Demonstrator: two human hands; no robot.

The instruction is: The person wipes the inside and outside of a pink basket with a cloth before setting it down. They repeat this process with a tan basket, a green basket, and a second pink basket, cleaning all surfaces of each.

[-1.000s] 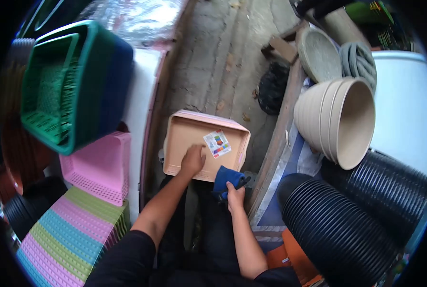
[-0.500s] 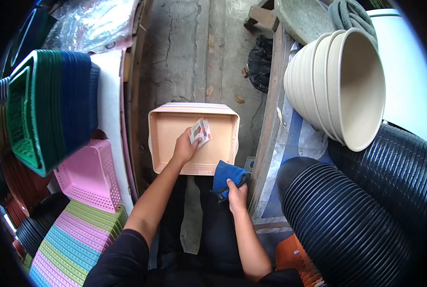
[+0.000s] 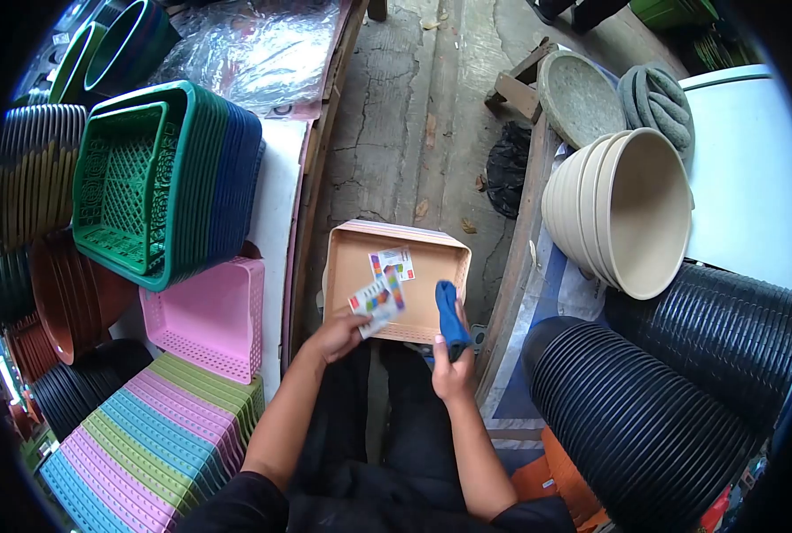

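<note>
My left hand [image 3: 338, 336] is closed around printed paper labels [image 3: 374, 302] with bright colored patches, partly blurred. It hovers over the near left side of a peach plastic basket [image 3: 445, 293], the top one of a stack in front of my legs. Inside that basket a similar label [image 3: 405, 260] lies toward the far side, partly covered by the held ones. Near the basket's right corner, my right hand [image 3: 454, 375] grips a folded blue cloth [image 3: 450, 320] with a dark edge, thumb pointing up.
Left, stacked green and blue baskets [image 3: 170, 169], a pink basket [image 3: 205, 311] and multicolored stacked baskets [image 3: 147, 444] fill the stand. Right, cream pots [image 3: 649, 213] and black ribbed stacks [image 3: 636, 417] line another. A black plastic bag [image 3: 509, 169] lies on the concrete floor [image 3: 396, 115].
A label now lies in the basket. My left hand has drawn back toward me with other labels. The blue cloth has turned from flat to upright in my right hand. The view has shifted.
</note>
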